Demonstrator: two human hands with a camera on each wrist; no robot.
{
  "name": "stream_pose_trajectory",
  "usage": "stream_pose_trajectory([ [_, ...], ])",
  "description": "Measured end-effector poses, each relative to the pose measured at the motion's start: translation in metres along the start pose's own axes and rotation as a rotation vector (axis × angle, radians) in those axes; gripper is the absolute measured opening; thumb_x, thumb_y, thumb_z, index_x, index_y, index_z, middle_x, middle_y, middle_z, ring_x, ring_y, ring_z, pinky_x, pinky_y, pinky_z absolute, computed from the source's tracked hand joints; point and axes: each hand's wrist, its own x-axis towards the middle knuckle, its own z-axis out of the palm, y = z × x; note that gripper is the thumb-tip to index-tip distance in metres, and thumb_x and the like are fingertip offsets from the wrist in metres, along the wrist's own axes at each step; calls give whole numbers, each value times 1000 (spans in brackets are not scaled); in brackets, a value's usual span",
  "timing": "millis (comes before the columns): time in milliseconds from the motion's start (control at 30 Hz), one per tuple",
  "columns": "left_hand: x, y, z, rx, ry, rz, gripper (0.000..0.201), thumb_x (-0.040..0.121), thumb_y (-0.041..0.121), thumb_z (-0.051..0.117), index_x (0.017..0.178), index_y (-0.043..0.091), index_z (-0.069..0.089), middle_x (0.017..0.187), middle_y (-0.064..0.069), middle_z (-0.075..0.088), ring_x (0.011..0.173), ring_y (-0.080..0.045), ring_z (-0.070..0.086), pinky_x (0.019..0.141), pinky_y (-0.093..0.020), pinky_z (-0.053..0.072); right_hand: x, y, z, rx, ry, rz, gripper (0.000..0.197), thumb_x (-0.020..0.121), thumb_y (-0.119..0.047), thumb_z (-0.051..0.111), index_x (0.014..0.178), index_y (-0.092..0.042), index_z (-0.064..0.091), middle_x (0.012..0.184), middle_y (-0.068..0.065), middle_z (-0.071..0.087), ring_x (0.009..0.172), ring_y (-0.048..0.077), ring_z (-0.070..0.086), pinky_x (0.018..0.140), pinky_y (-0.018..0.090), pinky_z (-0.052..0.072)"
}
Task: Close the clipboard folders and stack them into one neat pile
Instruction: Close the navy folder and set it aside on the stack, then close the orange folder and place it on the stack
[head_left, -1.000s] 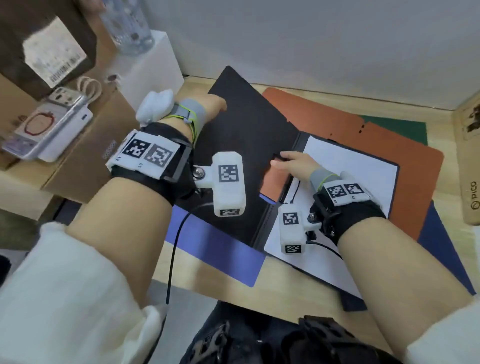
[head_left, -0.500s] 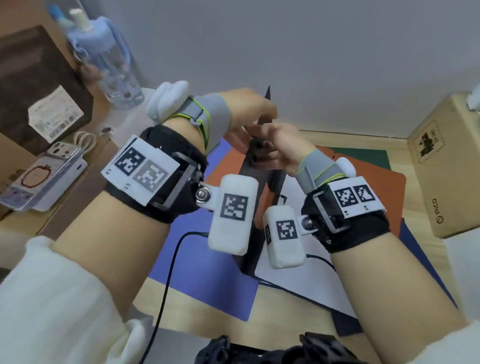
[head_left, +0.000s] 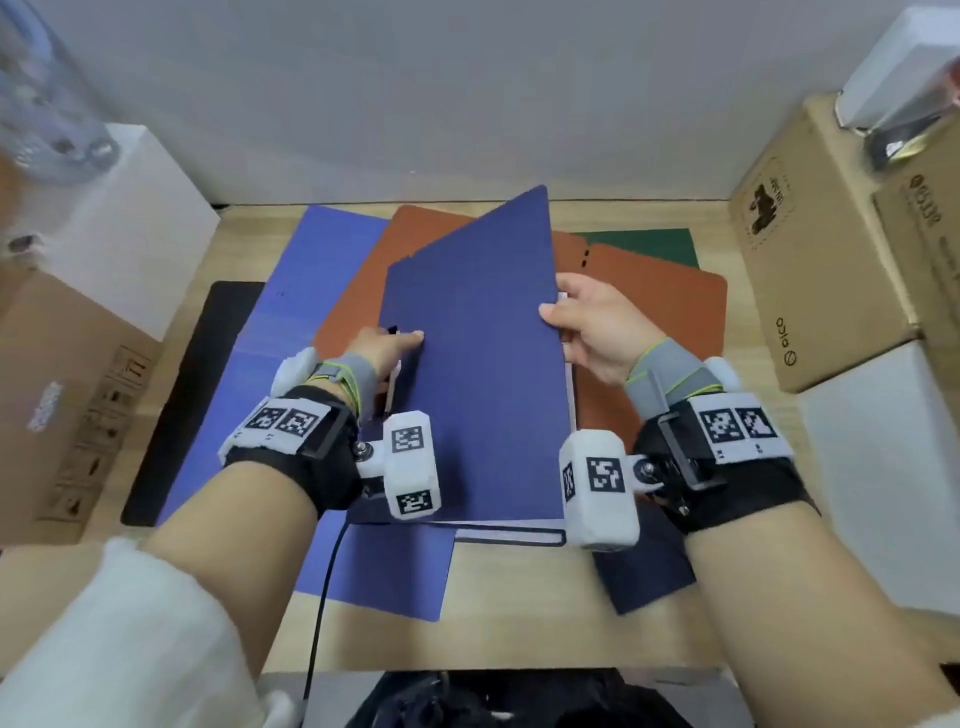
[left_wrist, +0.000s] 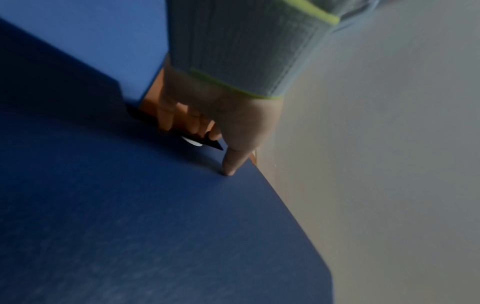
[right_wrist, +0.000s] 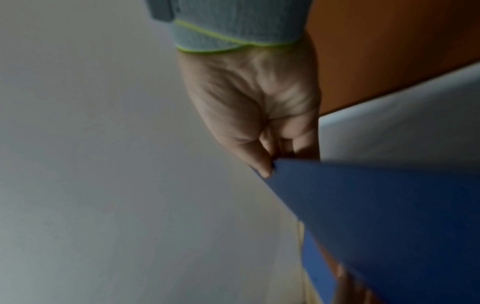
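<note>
Holding the dark blue folder (head_left: 478, 374) by both side edges above the orange folder (head_left: 660, 322), the left hand (head_left: 382, 348) and right hand (head_left: 592, 327) pinch it, thumbs on top, likely to keep its cover shut and steer it onto the pile.

Matt, finely grained navy folder cover (head_left: 475, 364), pale wood-grain tabletop (head_left: 519, 613), plain brown cardboard box (head_left: 810, 260).
</note>
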Motion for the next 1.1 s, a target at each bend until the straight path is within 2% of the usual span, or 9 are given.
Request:
stream_pose_trajectory([
  [67, 19, -9, 1, 88, 89, -9, 77, 70, 42, 70, 132, 1, 49, 116, -20, 62, 108, -39, 60, 93, -46, 49, 5, 23, -5, -66, 107, 34, 36, 93, 7, 35, 122, -7, 51, 96, 2, 63, 77, 12, 63, 68, 26, 54],
  [133, 22, -15, 0, 163, 184, -47, 95, 55, 51, 74, 134, 7, 47, 138, -17, 50, 126, -39, 49, 105, -52, 41, 12, 47, -4, -175, 182, 79, 40, 90, 5, 41, 124, -13, 52, 113, 5, 59, 95, 22, 60, 83, 34, 52],
  [233, 5, -16, 1, 311, 291, -32, 91, 67, 46, 74, 141, 10, 35, 146, -13, 35, 137, -33, 34, 114, -43, 29, 31, 84, -2, -347, 236, 153, 34, 73, -12, 52, 102, -27, 64, 128, 13, 55, 110, 34, 58, 98, 47, 49],
  [333, -1, -20, 12, 459, 350, 69, 103, 71, 43, 74, 151, 17, 13, 159, -13, 8, 148, -30, 7, 119, -40, 10, 25, 78, 18, -420, 228, 175, 36, 80, -14, 54, 114, -23, 64, 135, 15, 44, 124, 36, 42, 110, 45, 36],
  [400, 2, -27, 20, 566, 293, 102, 116, 66, 53, 73, 153, 26, 0, 161, -11, -14, 149, -29, -13, 120, -45, 0, 24, 76, 25, -514, 170, 191, 42, 88, -16, 49, 128, -29, 55, 139, 12, 35, 131, 33, 28, 114, 35, 23],
  [500, 9, -41, 18, 743, 211, 22, 127, 60, 66, 69, 150, 32, -13, 157, -11, -29, 145, -32, -26, 118, -53, -3, 28, 74, 28, -571, 128, 182, 46, 90, -20, 50, 136, -25, 47, 143, 12, 33, 135, 33, 22, 113, 33, 18],
  [767, 17, -52, 12, 810, 252, -3, 128, 62, 68, 67, 149, 30, -18, 156, -12, -30, 144, -35, -27, 118, -56, -2, 27, 81, 5, -1004, 216, 138, 47, 86, -32, 54, 132, -31, 46, 134, -1, 47, 131, 24, 29, 99, 39, 25],
  [1000, 16, -49, 7, 809, 233, -10, 128, 63, 67, 67, 150, 29, -18, 156, -13, -30, 144, -36, -26, 118, -55, -1, 31, 87, 21, -964, 249, 140, 55, 83, -45, 56, 135, -33, 44, 132, -1, 37, 132, 23, 22, 108, 41, 16],
  [1100, 14, -48, 7, 794, 241, 8, 126, 64, 64, 69, 150, 28, -16, 156, -13, -29, 144, -36, -26, 119, -55, 0, 45, 73, 35, -802, 251, 227, 39, 83, -43, 54, 118, -25, 56, 136, 4, 36, 133, 27, 22, 111, 43, 12],
])
